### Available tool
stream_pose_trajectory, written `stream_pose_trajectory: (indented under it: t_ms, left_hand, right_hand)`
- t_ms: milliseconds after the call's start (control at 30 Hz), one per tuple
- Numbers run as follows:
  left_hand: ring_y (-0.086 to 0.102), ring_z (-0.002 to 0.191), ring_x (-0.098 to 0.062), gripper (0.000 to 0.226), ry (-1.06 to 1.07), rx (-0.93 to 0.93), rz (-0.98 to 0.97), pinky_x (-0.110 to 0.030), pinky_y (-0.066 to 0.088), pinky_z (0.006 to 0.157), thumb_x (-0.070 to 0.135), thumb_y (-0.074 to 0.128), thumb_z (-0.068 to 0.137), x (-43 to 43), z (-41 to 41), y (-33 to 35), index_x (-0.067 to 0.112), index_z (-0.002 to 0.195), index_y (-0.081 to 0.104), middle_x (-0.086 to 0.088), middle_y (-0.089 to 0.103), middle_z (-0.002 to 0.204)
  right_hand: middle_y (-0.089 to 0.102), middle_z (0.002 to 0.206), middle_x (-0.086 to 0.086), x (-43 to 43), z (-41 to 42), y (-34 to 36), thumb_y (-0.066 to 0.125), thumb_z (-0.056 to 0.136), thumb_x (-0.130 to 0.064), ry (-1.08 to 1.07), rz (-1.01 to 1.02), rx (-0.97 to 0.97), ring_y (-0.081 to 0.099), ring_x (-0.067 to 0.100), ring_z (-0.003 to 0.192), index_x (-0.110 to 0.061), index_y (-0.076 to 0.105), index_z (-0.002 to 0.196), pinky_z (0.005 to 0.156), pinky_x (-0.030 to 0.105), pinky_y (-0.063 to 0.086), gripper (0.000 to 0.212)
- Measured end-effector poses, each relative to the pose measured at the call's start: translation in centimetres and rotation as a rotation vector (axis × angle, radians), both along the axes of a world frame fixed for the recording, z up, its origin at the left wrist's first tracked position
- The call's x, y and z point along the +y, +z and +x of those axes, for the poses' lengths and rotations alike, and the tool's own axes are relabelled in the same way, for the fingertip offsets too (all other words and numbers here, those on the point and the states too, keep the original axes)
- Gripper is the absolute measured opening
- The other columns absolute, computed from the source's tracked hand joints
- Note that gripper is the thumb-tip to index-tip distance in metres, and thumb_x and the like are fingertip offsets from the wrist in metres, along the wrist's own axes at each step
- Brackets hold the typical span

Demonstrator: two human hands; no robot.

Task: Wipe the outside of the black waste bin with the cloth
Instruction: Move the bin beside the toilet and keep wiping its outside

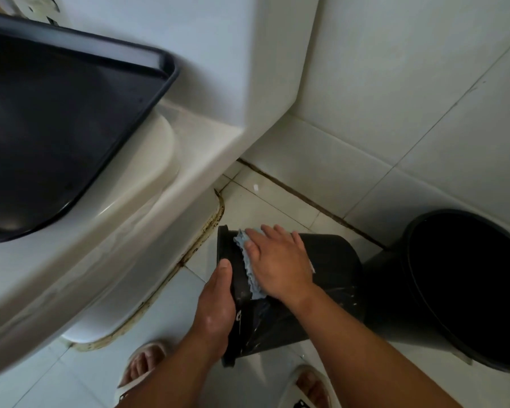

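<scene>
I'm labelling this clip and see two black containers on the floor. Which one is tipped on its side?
The black waste bin between the hands, beside the toilet: it lies tilted, the blue cloth pressed to its wall. The larger black bucket at right stands upright, untouched.

Left hand (215,313) curled, thumb extended along the near rim of the tipped black plastic waste bin (336,260), gripping it. Right hand (280,260) flat, fingers spread, palm pressed down on the crumpled light-blue cloth (248,270). Both forearms bare, reaching in from the near edge.

Bare forearms (365,348), pale slippers (139,363) (open-toed)
</scene>
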State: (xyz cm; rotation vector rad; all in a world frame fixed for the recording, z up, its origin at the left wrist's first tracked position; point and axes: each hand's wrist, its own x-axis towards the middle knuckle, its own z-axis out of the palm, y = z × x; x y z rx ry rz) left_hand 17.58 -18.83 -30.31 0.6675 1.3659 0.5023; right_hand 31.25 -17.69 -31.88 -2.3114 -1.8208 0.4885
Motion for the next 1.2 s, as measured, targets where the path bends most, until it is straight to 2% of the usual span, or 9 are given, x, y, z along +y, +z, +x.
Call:
stream_pose_trajectory:
  t_ms: [100,267,367,467,533,733,833,1033,1200]
  left_hand:
    - [0.069,0.106,-0.025,0.053,0.011,0.014,0.004,-0.047,0.053,0.099,0.06,0.036,0.101,0.5,0.1,0.2,0.027,0.131,0.065,-0.007,0.073,0.115]
    - [0.061,0.12,-0.027,0.059,-0.063,0.013,-0.039,-0.05,0.046,0.108,0.063,0.032,0.101,1.5,0.0,0.2,0.024,0.138,0.057,-0.01,0.064,0.132]
    - [0.063,0.112,-0.023,0.058,-0.094,0.037,0.007,-0.04,0.051,0.096,0.062,0.028,0.102,1.4,0.0,0.0,0.024,0.13,0.06,-0.007,0.067,0.123]
    - [0.068,0.105,-0.024,0.053,-0.065,0.035,0.057,-0.043,0.053,0.093,0.061,0.03,0.102,1.5,0.2,-0.2,0.029,0.124,0.066,-0.007,0.073,0.112]
    - [0.067,0.107,-0.025,0.053,-0.067,0.056,0.058,-0.048,0.051,0.1,0.062,0.03,0.102,1.6,0.1,-0.3,0.031,0.127,0.065,-0.007,0.072,0.115]
    - [0.06,0.122,-0.027,0.06,-0.11,0.047,0.042,-0.052,0.046,0.107,0.069,0.031,0.097,2.4,0.2,0.0,0.032,0.139,0.055,-0.005,0.062,0.133]
    - [0.069,0.102,-0.022,0.046,-0.172,0.067,0.169,-0.047,0.056,0.092,0.062,0.028,0.102,1.5,0.0,-0.1,0.036,0.116,0.063,-0.005,0.07,0.112]
    - [0.073,0.101,-0.014,0.047,-0.207,0.064,0.248,-0.045,0.057,0.094,0.062,0.028,0.102,1.4,-0.4,-0.9,0.04,0.13,0.06,0.001,0.075,0.111]
    - [0.071,0.099,-0.02,0.042,-0.226,0.04,0.189,-0.043,0.058,0.088,0.059,0.028,0.103,1.9,-0.6,-0.9,0.038,0.11,0.064,-0.004,0.072,0.108]
  right_hand:
    - [0.041,0.155,-0.006,-1.7,-1.2,-0.2,0.024,0.107,-0.045,0.143,0.082,-0.006,0.026,0.016,0.148,-0.036,0.039,0.149,0.123,0.045,0.013,0.046]
    - [0.039,0.157,-0.003,-6.7,-1.3,-1.1,0.038,0.101,-0.046,0.359,0.181,-0.042,0.025,0.019,0.15,-0.031,0.042,0.147,0.122,0.048,0.017,0.048]
    - [0.04,0.156,-0.003,-6.2,0.0,-1.2,0.038,0.1,-0.046,0.402,0.161,-0.035,0.027,0.019,0.149,-0.034,0.041,0.146,0.122,0.049,0.019,0.048]
    - [0.044,0.155,-0.005,-3.1,-0.1,-0.5,0.037,0.103,-0.041,0.088,0.163,0.103,0.028,0.014,0.148,-0.035,0.048,0.144,0.124,0.042,0.013,0.043]
    - [0.048,0.151,-0.006,-2.9,-1.2,-0.3,0.043,0.103,-0.036,0.032,0.202,0.144,0.031,0.012,0.146,-0.035,0.052,0.14,0.124,0.041,0.013,0.038]
    - [0.046,0.152,-0.007,-6.6,-0.4,-0.8,0.044,0.101,-0.04,0.356,0.209,0.081,0.026,0.015,0.15,-0.038,0.055,0.134,0.123,0.049,0.012,0.035]
    - [0.042,0.156,-0.003,-3.8,0.4,0.1,0.038,0.101,-0.044,0.205,0.184,0.048,0.026,0.018,0.149,-0.037,0.049,0.141,0.123,0.045,0.009,0.042]
    - [0.048,0.151,0.003,-0.3,0.5,0.8,0.048,0.105,-0.029,0.087,0.208,0.153,0.035,0.025,0.145,-0.033,0.055,0.14,0.12,0.035,0.01,0.036]
    - [0.044,0.154,0.004,-3.3,0.3,-0.4,0.054,0.096,-0.035,0.422,0.194,0.034,0.027,0.027,0.148,-0.034,0.055,0.138,0.122,0.048,0.017,0.042]
